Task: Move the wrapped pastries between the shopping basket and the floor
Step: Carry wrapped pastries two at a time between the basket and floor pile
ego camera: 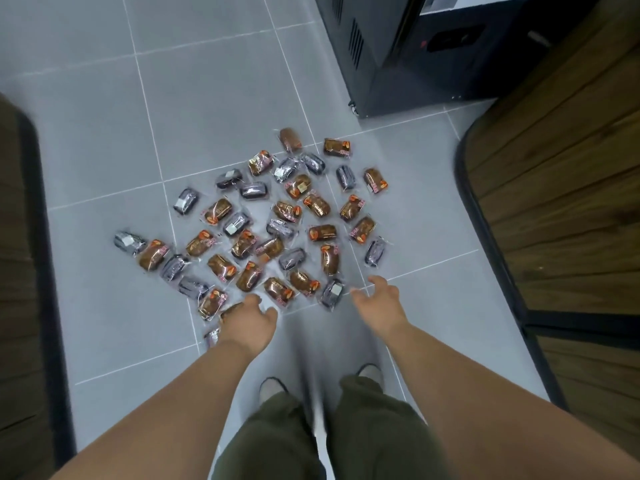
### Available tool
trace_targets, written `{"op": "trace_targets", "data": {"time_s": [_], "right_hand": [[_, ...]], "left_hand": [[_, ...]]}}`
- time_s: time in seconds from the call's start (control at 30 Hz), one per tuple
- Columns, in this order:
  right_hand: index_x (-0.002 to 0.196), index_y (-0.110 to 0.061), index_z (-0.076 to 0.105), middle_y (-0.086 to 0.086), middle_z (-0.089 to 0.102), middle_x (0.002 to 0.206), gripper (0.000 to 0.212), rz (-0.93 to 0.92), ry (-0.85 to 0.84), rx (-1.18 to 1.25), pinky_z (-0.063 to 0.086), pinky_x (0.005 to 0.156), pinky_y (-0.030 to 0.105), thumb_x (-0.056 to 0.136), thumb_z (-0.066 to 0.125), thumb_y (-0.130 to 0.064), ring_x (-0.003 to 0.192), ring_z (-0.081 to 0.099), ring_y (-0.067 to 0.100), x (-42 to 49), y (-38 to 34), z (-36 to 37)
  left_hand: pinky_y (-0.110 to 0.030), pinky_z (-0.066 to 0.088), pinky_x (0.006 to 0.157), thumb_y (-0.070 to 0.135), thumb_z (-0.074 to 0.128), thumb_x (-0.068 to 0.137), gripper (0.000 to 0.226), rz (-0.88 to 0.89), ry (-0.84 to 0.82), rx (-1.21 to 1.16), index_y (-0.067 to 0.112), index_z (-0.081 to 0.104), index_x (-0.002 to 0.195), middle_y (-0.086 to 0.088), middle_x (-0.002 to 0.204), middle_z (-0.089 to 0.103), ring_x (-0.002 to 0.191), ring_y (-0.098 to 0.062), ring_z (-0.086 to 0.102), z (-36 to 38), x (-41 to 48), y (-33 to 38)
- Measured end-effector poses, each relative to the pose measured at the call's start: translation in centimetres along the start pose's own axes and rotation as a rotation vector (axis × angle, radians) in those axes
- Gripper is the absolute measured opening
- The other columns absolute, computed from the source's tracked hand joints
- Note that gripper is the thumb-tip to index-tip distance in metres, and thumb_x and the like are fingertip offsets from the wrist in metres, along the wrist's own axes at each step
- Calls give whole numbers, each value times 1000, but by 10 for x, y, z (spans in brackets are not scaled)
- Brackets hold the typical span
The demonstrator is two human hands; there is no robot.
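Observation:
Several wrapped pastries (pixel 273 223), some brown with orange print and some purple-grey, lie scattered on the grey tiled floor (pixel 104 140) ahead of my feet. My left hand (pixel 251 318) reaches down over the near edge of the spread, above a brown pastry (pixel 230 310) and a purple one (pixel 212 336); whether it touches them I cannot tell. My right hand (pixel 379 299) hangs with relaxed, spread fingers beside a purple pastry (pixel 332 292), holding nothing. No shopping basket is in view.
A black cabinet on casters (pixel 398 64) stands at the back right. A wooden-slatted unit with a dark rim (pixel 554 202) fills the right side. A dark brown unit (pixel 20 271) lines the left edge. My shoes (pixel 273 388) stand on the tiles.

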State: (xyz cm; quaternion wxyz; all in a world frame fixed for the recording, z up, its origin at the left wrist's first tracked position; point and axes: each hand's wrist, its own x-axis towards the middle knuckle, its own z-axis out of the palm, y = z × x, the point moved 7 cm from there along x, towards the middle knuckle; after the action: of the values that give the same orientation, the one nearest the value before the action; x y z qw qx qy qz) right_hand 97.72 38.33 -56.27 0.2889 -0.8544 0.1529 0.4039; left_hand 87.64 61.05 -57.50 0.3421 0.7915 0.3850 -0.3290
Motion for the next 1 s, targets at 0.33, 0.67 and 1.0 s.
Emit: {"op": "trace_targets", "data": {"time_s": [0.33, 0.67, 1.0], "right_hand": [[141, -25, 27, 18, 49, 134, 59, 86, -60, -147, 36, 102, 39, 90, 49, -45, 124, 46, 37, 187, 79, 113], [143, -49, 18, 15, 33, 148, 63, 130, -120, -202, 32, 110, 48, 86, 45, -53, 132, 37, 39, 337, 129, 210], [126, -40, 33, 21, 17, 139, 42, 89, -58, -290, 30, 109, 47, 89, 48, -52, 128, 30, 40, 366, 144, 244]], "left_hand": [[-40, 46, 95, 27, 36, 98, 40, -32, -89, 70, 13, 35, 135, -22, 128, 53, 110, -39, 56, 126, 183, -23], [-43, 24, 113, 47, 30, 97, 58, -140, -64, 169, 31, 13, 150, -15, 152, 31, 138, -40, 28, 220, 340, -54], [-45, 34, 103, 37, 47, 96, 36, -333, 141, -142, 32, 40, 130, -21, 132, 20, 116, -44, 40, 230, 357, -95]]}}
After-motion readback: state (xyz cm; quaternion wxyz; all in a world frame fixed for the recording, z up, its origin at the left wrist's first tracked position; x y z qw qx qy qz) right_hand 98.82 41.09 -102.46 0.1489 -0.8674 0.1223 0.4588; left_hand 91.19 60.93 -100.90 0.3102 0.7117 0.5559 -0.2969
